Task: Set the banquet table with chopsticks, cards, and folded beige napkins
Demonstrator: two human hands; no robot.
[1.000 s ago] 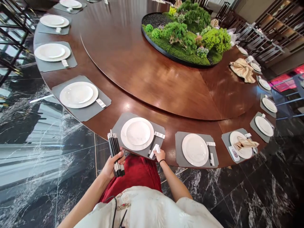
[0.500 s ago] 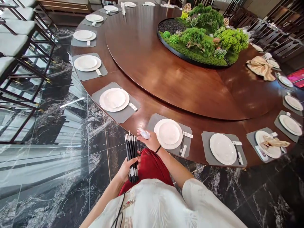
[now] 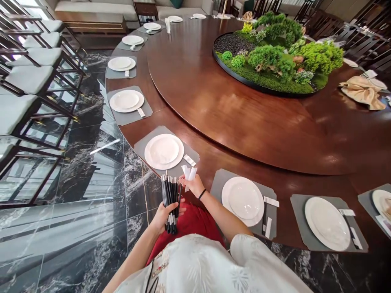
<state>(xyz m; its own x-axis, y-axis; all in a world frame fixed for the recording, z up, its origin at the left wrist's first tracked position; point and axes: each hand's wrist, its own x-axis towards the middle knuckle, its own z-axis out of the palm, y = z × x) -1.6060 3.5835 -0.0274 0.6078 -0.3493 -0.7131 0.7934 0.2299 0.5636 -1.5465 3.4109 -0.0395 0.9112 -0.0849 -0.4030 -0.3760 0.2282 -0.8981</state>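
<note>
My left hand is wrapped round a bundle of black chopsticks with silvery tips, held upright in front of my red trousers. Close beside its top, my right hand is closed on white paper strips that fan out above the fingers. Its fingertips also pinch a black chopstick at the bundle's right side. Nearest to them on the table lies a grey placemat with stacked white plates and a white chopstick rest.
The round wooden table carries a raised turntable with a miniature garden. To my right, a placemat holds plates, black chopsticks and a white strip. Chairs line the left over a marble floor.
My view has shifted left along the table, so the settings appear farther right and lower. My right hand has come to the bundle's top and taken hold of a chopstick, the white strips now spread.
</note>
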